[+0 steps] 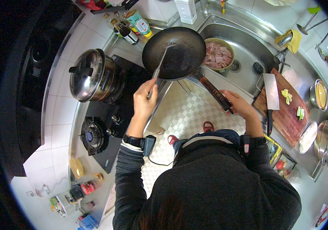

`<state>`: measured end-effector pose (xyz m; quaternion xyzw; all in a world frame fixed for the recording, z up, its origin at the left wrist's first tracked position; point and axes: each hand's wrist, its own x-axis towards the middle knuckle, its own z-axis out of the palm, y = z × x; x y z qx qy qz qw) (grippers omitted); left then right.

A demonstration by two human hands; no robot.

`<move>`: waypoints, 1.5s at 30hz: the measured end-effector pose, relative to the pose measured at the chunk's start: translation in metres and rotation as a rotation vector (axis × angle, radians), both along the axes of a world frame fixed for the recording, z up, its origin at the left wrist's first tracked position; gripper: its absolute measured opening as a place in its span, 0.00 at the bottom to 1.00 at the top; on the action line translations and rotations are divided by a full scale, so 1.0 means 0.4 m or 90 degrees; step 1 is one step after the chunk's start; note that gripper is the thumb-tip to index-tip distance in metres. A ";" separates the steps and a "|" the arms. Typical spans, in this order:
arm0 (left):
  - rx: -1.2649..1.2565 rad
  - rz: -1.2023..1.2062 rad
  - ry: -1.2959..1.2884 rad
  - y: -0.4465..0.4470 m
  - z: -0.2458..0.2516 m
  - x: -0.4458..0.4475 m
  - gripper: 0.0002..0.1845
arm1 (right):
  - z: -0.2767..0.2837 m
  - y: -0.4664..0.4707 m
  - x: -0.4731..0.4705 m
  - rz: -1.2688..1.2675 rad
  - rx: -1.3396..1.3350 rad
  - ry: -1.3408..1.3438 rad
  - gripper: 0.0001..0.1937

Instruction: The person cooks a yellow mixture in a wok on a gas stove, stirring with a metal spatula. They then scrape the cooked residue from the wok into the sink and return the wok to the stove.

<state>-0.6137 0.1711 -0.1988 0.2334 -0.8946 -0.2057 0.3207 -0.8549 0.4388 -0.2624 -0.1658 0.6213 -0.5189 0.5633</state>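
Note:
My left hand (pixel 145 99) is closed around the handle of a metal cooking utensil (pixel 161 61), probably a spatula. The utensil's far end rests against or just above the inside of a dark wok (pixel 185 54); its head is hard to make out. My right hand (pixel 237 103) grips the end of the wok's dark handle (pixel 214 92). Raised between the hob and the sink, the wok shows no food inside. Partly hidden behind its rim, a bowl of raw sliced meat (pixel 218 56) stands in the sink.
A lidded steel pot (pixel 86 76) stands on the hob, near a burner (pixel 90 136) with a bluish centre. Right of the sink, a cleaver (pixel 271 92), pale yellow slices (pixel 286 96) and cut scallion (pixel 300 113) lie on a wooden board (pixel 293 129). Bottles (pixel 126 33) stand behind the wok.

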 end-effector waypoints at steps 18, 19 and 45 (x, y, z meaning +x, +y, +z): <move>0.037 0.011 -0.059 0.144 -0.189 -0.091 0.25 | -0.045 0.023 -0.008 0.013 -0.029 -0.159 0.34; 0.044 0.007 -0.059 0.147 -0.188 -0.092 0.27 | -0.047 0.023 -0.007 0.007 -0.025 -0.172 0.34; 0.206 0.045 -0.132 0.143 -0.234 -0.001 0.41 | -0.146 0.040 0.022 -0.097 -0.077 -0.418 0.31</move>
